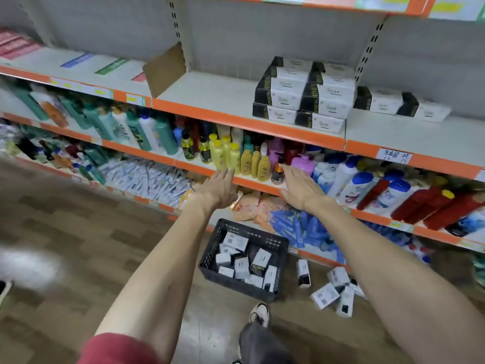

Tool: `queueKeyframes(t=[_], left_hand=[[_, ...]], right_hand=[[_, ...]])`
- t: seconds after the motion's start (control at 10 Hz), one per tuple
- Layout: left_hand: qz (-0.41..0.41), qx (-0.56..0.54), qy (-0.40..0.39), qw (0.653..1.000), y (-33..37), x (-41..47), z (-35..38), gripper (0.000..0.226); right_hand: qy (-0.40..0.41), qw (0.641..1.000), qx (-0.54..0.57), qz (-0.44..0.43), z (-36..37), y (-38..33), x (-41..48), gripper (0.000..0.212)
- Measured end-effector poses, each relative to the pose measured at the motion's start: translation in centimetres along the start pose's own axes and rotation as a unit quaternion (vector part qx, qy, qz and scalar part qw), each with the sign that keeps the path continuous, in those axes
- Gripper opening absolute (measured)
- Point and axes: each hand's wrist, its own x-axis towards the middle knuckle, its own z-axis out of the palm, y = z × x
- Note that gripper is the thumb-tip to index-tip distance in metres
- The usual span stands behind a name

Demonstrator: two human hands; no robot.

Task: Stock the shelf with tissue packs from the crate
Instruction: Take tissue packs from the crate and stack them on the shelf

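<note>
Steel shelving with orange-edged boards. The upper shelf runs above and beyond both hands, bare at its middle. The wood-pattern floor lies below them.

Up and right of the right hand, at the shelf's front edge, are the stacked tissue packs. They are black and white, in two columns several layers high. Further right is a low row of packs, one layer only. Up and left of the left hand a cardboard divider stands upright where two shelf boards meet.

The black crate sits on the floor below the hands, between the two forearms. It is partly filled with jumbled packs. Loose packs lie on the floor just right of the crate, under the right forearm.

Yellow bottles stand on the board just beyond the gap between the hands.

Left hand: arm stretched out, palm down, fingers straight, holding nothing. Right hand: the same, also empty. The hands are apart, both level with the orange edge of the bottle board. Cannot tell whether they touch it.

A small brown bottle stands just left of the right fingertips. One shoe is on the floor on the near side of the crate.
</note>
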Motion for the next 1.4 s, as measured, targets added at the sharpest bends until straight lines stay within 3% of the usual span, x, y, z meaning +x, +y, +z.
queueKeyframes(t=[0.3, 0.4, 0.6, 0.8, 1.0, 1.1, 1.2, 1.4], left_hand=[[0.010, 0.028, -0.084, 0.996, -4.4, 7.7, 2.9, 0.081], [0.024, 0.016, -0.078, 0.997, -4.7, 10.0, 2.7, 0.074], [0.015, -0.005, -0.129, 0.991, -6.4, 12.8, 3.6, 0.070], [0.012, -0.035, -0.189, 0.981, -8.1, 15.8, 7.3, 0.068], [0.059, -0.036, -0.277, 0.958, -9.4, 18.9, 15.2, 0.061], [0.028, -0.124, -0.293, 0.948, -10.8, 19.6, 22.8, 0.054], [0.004, -0.132, -0.241, 0.961, -12.3, 20.8, 28.8, 0.058], [-0.004, -0.077, -0.243, 0.967, -16.3, 23.0, 41.7, 0.061]], right_hand=[[-0.068, 0.994, 0.040, 0.071, 6.2, 1.3, 5.7, 0.064], [-0.080, 0.991, 0.048, 0.094, 7.1, 1.8, 7.9, 0.064], [-0.129, 0.984, 0.055, 0.108, 8.4, 1.2, 10.7, 0.070], [-0.151, 0.977, 0.070, 0.131, 12.9, 1.1, 11.8, 0.062], [-0.180, 0.963, 0.080, 0.183, 20.9, 2.6, 12.1, 0.066], [-0.182, 0.957, 0.097, 0.203, 26.5, 3.6, 12.8, 0.067], [-0.173, 0.956, 0.117, 0.204, 33.0, 5.0, 13.8, 0.063], [-0.189, 0.950, 0.149, 0.197, 47.3, 7.9, 14.7, 0.063]])
